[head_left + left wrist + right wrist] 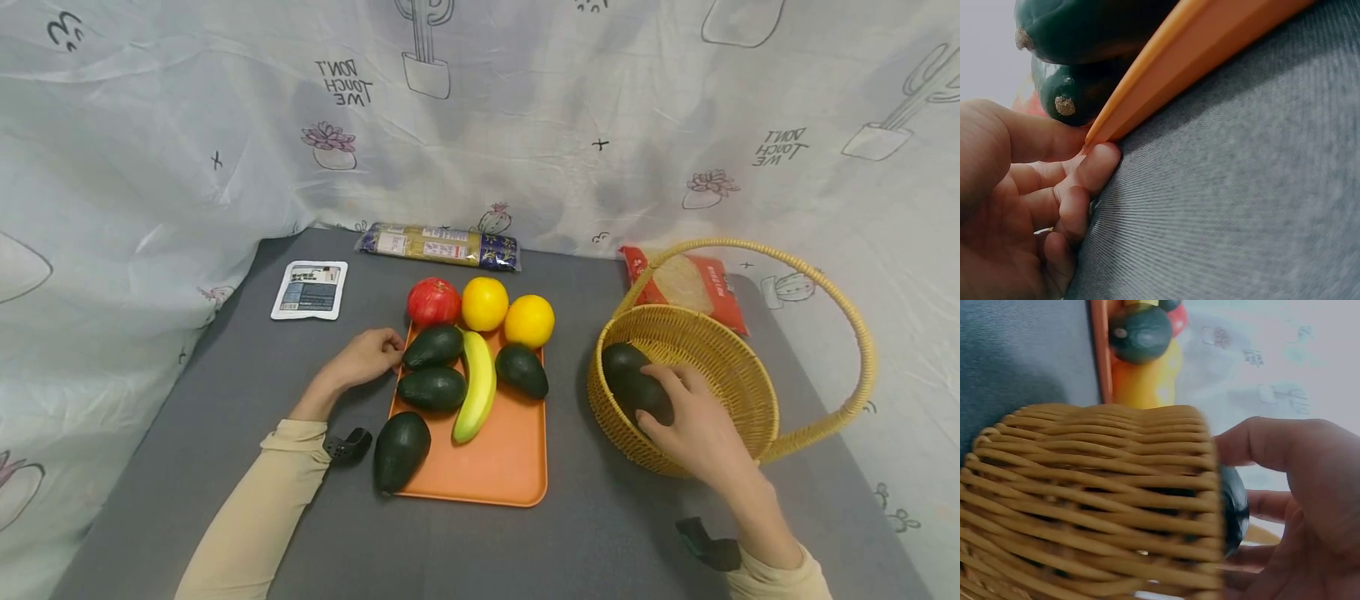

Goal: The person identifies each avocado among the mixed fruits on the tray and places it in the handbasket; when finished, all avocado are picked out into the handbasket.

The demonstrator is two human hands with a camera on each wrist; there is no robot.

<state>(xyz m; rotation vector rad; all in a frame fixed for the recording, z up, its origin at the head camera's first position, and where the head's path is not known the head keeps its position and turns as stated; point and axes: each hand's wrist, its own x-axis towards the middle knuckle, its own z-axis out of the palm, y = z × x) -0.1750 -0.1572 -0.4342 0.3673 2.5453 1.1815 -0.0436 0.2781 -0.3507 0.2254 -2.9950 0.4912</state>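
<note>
Avocado (652, 402) sits inside the basket, right of the head view, just beside another avocado (622, 360). The grey table (420, 550) spans the lower frame; at right stands the wicker basket (733, 367), at centre the orange tray (495, 458) bearing four avocados (432, 388), a banana (480, 387) and, at its upper end, a red fruit (433, 302) and two yellow fruits (485, 304). The right hand (697, 425) has thumb and fingers curled about the avocado; the left hand (367, 357), left of centre, pinches the tray's edge, nearly closed. The step looks like handling one avocado in the basket; whether lifting or placing, I cannot tell. Lifting calls for a firmer hold, placing for spread fingers
</note>
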